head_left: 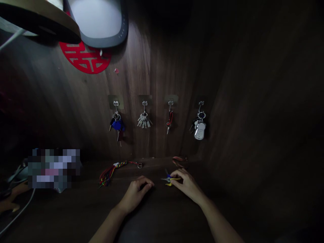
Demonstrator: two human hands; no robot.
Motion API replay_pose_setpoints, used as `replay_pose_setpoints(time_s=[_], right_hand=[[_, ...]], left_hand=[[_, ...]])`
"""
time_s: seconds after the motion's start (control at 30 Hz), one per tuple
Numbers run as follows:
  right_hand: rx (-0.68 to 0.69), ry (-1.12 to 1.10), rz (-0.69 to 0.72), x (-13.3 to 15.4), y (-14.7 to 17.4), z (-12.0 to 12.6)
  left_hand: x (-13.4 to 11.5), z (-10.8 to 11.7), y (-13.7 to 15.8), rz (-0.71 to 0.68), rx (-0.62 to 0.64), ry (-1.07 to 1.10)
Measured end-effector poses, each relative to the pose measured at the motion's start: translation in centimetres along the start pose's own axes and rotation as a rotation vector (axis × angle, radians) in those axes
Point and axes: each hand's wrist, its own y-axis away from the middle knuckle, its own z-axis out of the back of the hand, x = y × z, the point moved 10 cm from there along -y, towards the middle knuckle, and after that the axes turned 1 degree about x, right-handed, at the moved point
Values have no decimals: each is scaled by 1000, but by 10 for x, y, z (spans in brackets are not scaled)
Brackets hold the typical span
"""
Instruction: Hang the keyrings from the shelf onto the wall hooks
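Observation:
My right hand [186,182] pinches a small bunch of keys [168,179] with blue and yellow parts, just above or on the dark wooden surface; some of it is hidden by my fingers. To the left, my left hand [139,190] rests with loosely bent fingers, the thumb apart from them, and nothing visible in it. Beyond that hand lies a braided multicoloured tassel keychain [117,167] with a metal ring. A reddish-brown strap [179,159] lies just behind my right hand.
Hooks on the wooden back panel hold keys with a blue fob [116,125], a bunch of silver keys [144,120], a red cord keychain [170,119] and keys with a silver fob [199,131]. A lamp [98,20] hangs upper left over a red paper-cut [86,60]. A white cable [22,212] runs lower left.

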Motion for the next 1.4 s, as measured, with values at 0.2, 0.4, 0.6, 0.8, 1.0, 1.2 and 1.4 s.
replay_pose_setpoints(time_s=[0.2, 0.4, 0.6, 0.8, 1.0, 1.2, 1.4], right_hand=[[46, -16, 10, 3, 2, -9], [122, -166, 19, 19, 2, -34], [165, -443, -41, 29, 1, -52], [183, -669, -126, 26, 0, -62], [162, -842, -223, 17, -2, -60], [47, -1041, -284, 7, -3, -44], [20, -901, -224, 9, -6, -39]], left_hand=[[0, 2, 1, 3, -21, -20], [-5, 3, 1, -45, -34, -53], [-9, -5, 2, -115, -2, -120], [-11, -6, 4, -92, 2, -114], [-8, -8, 3, -34, 36, -74], [4, 0, 0, 53, -19, 75], [14, -1, -2, 90, -11, 126]])
